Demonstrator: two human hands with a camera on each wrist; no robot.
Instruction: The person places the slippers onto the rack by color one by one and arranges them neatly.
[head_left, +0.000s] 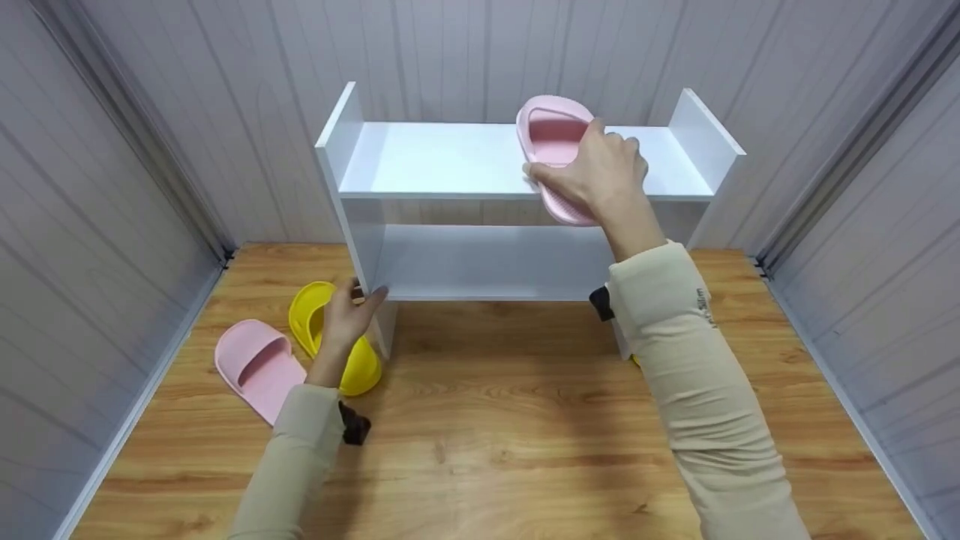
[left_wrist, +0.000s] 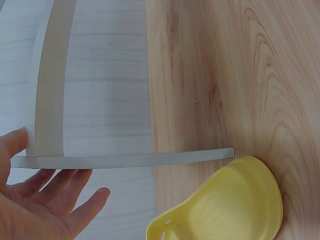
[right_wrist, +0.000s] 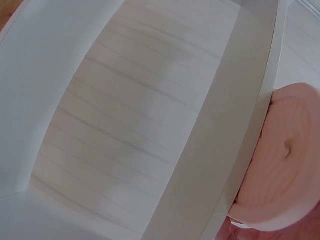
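the right hand [head_left: 609,169] grips a pink slipper [head_left: 555,142] by its edges, thumb opposite fingers, seemingly for security, over the front of the white rack [head_left: 487,262] at its top shelf [head_left: 442,161]. the left hand [head_left: 345,319] holds the side panel [head_left: 365,240] between thumb and fingers, likely steadying it, near a yellow slipper [head_left: 362,371] and second pink slipper [head_left: 240,352].

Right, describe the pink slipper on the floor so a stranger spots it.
Find the white shelf, then the wooden floor to its left. The pink slipper lies there, nearer the left wall than the yellow slipper. Colour sets it apart; the other pink slipper is in the right hand.
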